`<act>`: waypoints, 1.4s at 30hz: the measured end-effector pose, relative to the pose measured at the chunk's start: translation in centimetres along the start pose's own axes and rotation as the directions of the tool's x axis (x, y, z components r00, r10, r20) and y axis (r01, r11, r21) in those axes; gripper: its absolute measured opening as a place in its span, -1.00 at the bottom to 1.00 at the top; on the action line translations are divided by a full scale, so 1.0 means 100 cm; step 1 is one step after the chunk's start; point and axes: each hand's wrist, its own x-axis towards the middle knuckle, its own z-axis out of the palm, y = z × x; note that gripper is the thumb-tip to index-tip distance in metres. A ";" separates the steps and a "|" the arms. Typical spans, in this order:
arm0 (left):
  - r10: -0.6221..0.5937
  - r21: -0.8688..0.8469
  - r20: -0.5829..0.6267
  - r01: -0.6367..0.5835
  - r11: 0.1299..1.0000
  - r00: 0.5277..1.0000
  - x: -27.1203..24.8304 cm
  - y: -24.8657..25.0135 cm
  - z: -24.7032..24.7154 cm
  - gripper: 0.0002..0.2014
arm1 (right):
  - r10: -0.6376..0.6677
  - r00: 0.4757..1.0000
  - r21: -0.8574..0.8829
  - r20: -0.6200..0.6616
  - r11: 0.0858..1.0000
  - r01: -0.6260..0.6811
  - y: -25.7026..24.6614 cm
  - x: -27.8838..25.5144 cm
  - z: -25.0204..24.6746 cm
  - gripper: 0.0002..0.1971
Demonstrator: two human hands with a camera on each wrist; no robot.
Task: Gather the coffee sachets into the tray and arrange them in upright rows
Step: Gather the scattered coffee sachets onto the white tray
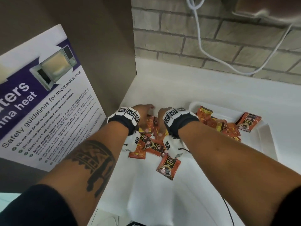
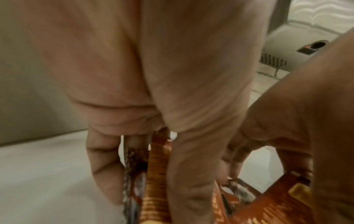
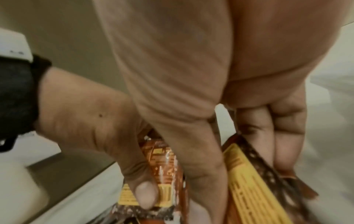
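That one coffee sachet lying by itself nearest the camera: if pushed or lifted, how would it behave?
The lone sachet lies flat on the white counter, so it probably slides rather than rolls. It looks thin, likely light and bendy. Its wrapper seems glossy, perhaps slippery, and it would likely flop over if stood alone.

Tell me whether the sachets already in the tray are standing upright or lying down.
Lying down: the sachets in the tray sprawl flat and overlapping on the tray floor, none in rows.
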 end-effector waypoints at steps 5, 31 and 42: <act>-0.010 0.013 -0.014 0.010 1.000 1.000 0.005 0.003 0.006 -0.01 | 0.048 0.996 0.032 -0.071 0.998 -0.046 -0.004 -0.003 0.009 -0.30; 0.068 -0.181 -0.230 -0.112 0.977 0.971 -0.011 0.064 -0.045 -0.37 | 0.272 0.931 0.380 -0.243 0.910 -0.167 0.137 -0.082 -0.050 -0.64; 0.272 -0.103 -0.136 -0.286 0.953 0.953 -0.006 0.157 0.015 -0.39 | 0.308 0.946 0.285 -0.099 0.920 -0.270 0.160 -0.083 0.000 -0.51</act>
